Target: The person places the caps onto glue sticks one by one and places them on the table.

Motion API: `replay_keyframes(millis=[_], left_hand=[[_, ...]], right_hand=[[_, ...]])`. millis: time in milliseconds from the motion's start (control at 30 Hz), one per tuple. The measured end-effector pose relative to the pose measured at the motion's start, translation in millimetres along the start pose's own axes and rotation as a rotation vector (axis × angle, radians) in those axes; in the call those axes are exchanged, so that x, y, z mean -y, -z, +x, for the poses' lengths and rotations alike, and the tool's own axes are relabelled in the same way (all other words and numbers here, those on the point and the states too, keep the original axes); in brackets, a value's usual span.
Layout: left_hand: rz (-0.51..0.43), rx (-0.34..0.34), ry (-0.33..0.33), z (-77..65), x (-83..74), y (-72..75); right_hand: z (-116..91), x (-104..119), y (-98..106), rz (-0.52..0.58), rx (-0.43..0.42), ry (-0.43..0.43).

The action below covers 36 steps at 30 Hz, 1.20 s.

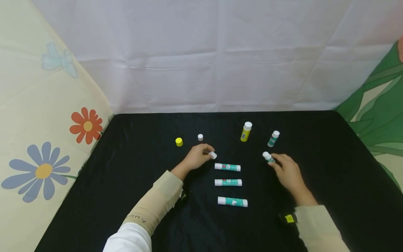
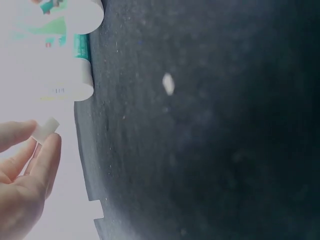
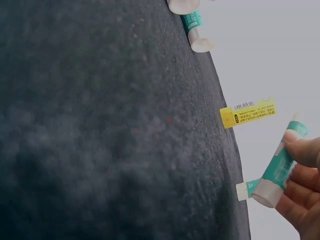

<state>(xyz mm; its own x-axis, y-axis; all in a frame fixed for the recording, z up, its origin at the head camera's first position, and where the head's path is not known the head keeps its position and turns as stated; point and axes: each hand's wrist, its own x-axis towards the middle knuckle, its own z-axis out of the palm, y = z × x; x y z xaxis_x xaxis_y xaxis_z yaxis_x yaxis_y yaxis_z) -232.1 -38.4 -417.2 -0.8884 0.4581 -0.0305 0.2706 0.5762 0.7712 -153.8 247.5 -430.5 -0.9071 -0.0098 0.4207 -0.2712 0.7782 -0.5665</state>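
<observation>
My left hand (image 1: 196, 156) pinches a small white cap (image 1: 213, 155) between thumb and fingertips, above the black cloth. In the left wrist view the white cap (image 2: 46, 130) is tilted at the fingertips. My right hand (image 1: 288, 171) grips a green-and-white glue stick (image 1: 268, 157), its white end leaning left toward the other hand. The right wrist view shows this glue stick (image 3: 277, 167) slanted, with the thumb across its green label. Between the hands and nearer the front lie three capped green-and-white glue sticks: one far (image 1: 227, 167), one middle (image 1: 228, 182), one near (image 1: 232, 202).
A yellow glue stick (image 1: 246, 132) and a small green one (image 1: 273, 139) stand upright at the back right. A yellow cap (image 1: 179, 141) and another white cap (image 1: 200, 137) sit at the back left. Black cloth (image 1: 126, 168) covers the table; a white curtain (image 1: 176, 63) hangs behind.
</observation>
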Motion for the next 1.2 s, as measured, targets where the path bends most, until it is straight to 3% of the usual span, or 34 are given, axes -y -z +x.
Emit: replay_keyframes(millis=[767,1200], left_hand=[[-0.103,0.008,0.001,-7.1,-2.9,-7.8],[-0.136,0.021,-0.007,-10.7,-9.9,-10.4]], right_hand=[[1.8,11.7,-10.4,-0.001,-0.045,0.128],[2.0,25.1,-11.5,0.009,0.024,0.103]])
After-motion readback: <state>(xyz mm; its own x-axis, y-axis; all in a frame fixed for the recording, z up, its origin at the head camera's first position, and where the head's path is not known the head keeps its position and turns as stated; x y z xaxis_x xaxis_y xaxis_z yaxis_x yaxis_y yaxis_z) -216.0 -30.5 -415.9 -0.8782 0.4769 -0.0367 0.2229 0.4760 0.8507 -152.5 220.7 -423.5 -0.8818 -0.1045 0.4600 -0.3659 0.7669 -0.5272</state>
